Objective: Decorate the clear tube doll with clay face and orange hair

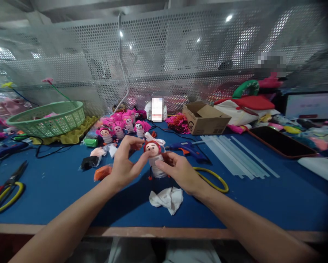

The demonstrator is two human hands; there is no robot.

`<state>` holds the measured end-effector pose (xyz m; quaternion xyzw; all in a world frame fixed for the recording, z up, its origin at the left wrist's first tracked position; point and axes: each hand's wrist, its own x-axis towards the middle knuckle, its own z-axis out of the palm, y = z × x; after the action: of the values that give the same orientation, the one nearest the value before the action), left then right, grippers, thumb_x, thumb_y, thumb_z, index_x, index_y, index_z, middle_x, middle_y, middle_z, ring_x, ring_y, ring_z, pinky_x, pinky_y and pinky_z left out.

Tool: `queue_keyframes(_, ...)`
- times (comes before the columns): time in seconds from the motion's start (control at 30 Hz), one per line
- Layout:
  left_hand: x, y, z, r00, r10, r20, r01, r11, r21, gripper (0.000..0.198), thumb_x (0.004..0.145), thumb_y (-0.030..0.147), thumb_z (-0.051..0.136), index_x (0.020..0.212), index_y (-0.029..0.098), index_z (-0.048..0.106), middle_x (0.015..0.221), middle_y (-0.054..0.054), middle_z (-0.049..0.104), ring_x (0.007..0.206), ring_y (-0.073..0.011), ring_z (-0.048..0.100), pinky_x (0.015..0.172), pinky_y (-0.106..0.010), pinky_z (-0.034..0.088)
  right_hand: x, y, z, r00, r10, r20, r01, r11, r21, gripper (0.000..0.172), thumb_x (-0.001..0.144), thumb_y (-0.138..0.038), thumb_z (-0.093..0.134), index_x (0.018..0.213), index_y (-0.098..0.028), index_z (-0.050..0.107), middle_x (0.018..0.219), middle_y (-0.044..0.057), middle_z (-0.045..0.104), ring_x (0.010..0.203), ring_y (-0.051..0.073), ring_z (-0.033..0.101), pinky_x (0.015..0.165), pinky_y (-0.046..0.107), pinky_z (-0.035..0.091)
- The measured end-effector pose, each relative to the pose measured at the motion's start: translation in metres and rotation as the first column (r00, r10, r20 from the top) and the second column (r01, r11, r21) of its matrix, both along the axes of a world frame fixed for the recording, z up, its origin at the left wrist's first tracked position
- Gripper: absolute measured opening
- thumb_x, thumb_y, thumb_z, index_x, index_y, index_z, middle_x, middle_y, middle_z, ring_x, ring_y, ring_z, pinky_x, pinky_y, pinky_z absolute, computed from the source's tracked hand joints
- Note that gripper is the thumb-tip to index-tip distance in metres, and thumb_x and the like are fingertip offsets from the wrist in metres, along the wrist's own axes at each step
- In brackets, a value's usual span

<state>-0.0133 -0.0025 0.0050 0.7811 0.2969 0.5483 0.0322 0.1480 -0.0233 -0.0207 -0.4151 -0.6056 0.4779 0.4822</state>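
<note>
A small doll [156, 166] with a round face, red hair, a white bow and a pale ringed body is upright between my hands. My right hand [179, 170] grips its body from the right, thumb across the front. My left hand [129, 159] is at the doll's head, its thumb tip touching the face and its fingers apart, curved behind. Just below the doll lies a crumpled white tissue [167, 199] on the blue table [120, 210]. A blue glue gun [193, 149] lies behind my right hand.
Pink-haired dolls [118, 126] stand behind my left hand. Clay packets [102, 172] lie left of it. Scissors [9, 190] are far left, a green basket [47, 118] behind. Glue sticks [235, 157], a cardboard box [206, 118] and a phone [281, 140] are right.
</note>
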Motion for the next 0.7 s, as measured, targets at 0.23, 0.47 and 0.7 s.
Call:
queue_keyframes(0.23,0.016,-0.011,-0.01,0.971,-0.012,0.237,0.114,0.9,-0.42,0.036,0.07,0.02,0.06,0.1,0.019,0.041,0.085,-0.001,0.047,0.074,-0.0119,0.046,0.068,-0.026,0.04,0.0,0.0,0.0,1.0,-0.002,0.005,0.002,1.0,0.01,0.034,0.07,-0.038,0.059,0.092,-0.013,0.057,0.083,0.006,0.064,0.074,0.017,0.059,0.068,0.03,0.047)
queue_keyframes(0.47,0.018,-0.011,-0.008,0.955,0.01,0.295,0.138,0.869,-0.476,0.037,0.073,0.026,0.059,0.103,0.02,0.039,0.081,0.0,0.044,0.072,-0.0106,0.045,0.068,-0.026,0.039,-0.001,-0.002,0.0,0.999,-0.016,0.041,0.014,0.999,0.046,0.03,0.071,-0.037,0.059,0.09,-0.015,0.057,0.086,0.006,0.065,0.078,0.018,0.059,0.072,0.031,0.046)
queue_keyframes(0.7,0.017,-0.009,-0.009,0.961,0.013,0.276,0.126,0.868,-0.48,0.037,0.073,0.026,0.059,0.104,0.019,0.04,0.083,0.0,0.046,0.074,-0.0113,0.047,0.069,-0.026,0.039,-0.001,-0.003,0.0,0.999,-0.019,0.046,0.018,0.999,0.031,0.032,0.07,-0.038,0.059,0.091,-0.014,0.057,0.083,0.007,0.064,0.075,0.018,0.059,0.07,0.031,0.047)
